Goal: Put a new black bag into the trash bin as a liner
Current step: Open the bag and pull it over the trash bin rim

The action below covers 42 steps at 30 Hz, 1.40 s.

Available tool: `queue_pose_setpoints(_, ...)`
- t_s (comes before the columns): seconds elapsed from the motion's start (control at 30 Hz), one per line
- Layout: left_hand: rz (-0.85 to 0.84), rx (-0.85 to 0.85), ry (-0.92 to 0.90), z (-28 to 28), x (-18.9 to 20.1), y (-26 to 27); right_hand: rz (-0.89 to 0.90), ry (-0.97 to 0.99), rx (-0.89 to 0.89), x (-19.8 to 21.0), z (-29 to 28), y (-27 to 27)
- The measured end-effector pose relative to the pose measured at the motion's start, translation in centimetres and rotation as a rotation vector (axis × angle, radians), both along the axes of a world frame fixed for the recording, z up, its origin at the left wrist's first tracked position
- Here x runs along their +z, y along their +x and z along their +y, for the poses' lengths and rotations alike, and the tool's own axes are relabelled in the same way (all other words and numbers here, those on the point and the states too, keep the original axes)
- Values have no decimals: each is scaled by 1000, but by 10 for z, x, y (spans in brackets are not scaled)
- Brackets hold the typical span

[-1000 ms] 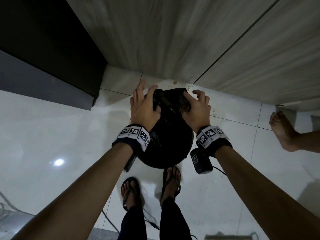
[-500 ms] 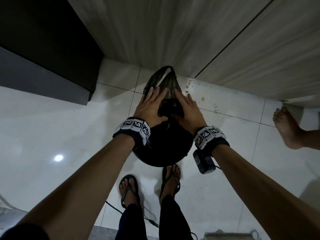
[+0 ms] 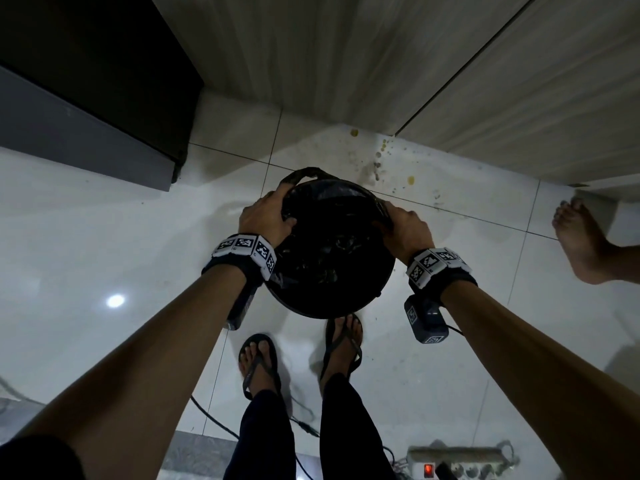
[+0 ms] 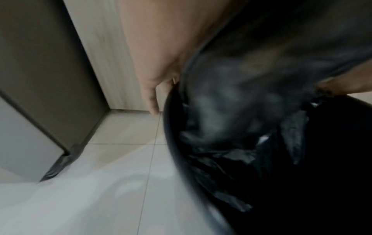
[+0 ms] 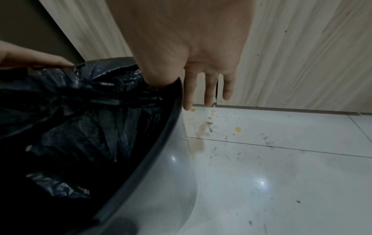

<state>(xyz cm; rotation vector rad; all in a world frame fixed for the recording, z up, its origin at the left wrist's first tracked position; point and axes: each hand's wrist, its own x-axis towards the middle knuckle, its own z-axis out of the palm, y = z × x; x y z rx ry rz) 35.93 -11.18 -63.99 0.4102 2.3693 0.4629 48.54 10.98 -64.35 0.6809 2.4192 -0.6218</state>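
Bag, black, sits crumpled inside bin, mouth partly spread over rim; one handle loop sticks up at far edge. Bin stands on tiled floor nr cabinet base. Left hand grips bag edge at left rim, thumb inside, fingers outside. Right hand likewise at right rim: thumb pins film inside, fingers straight down outer wall. Risk, in my judgement: thin film may tear if overstretched, or slip back into bin where near edge isn't yet folded over.
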Motion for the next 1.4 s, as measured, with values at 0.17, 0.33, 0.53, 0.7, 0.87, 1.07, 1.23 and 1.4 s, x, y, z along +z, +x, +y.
queue_pose_setpoints(0.17,70,-35,67,10,14,-6,203,-17,-87,17,-9,-26)
queue_pose_setpoints(0.33,71,-110,192,42,14,-13,357,-99,-72,22,-33,-58)
queue_pose_setpoints(0.53,-20,-80,34,23,-4,-4,236,-100,-77,0,-39,-27)
queue_pose_setpoints(0.7,-30,3,88,-8,-4,4,148,-102,-188,-4,-37,13)
queue_pose_setpoints(0.87,-71,65,88,-33,-1,26,66,-127,-245,-5,-46,32)
queue_pose_setpoints(1.07,-61,10,95,-47,1,53,22,-159,-320,4,-49,38)
queue_pose_setpoints(1.23,122,-86,93,-33,16,43,229,-83,-239,23,-50,11)
queue_pose_setpoints(1.4,88,-83,139,-8,20,19,349,-12,-50,30,-58,-21)
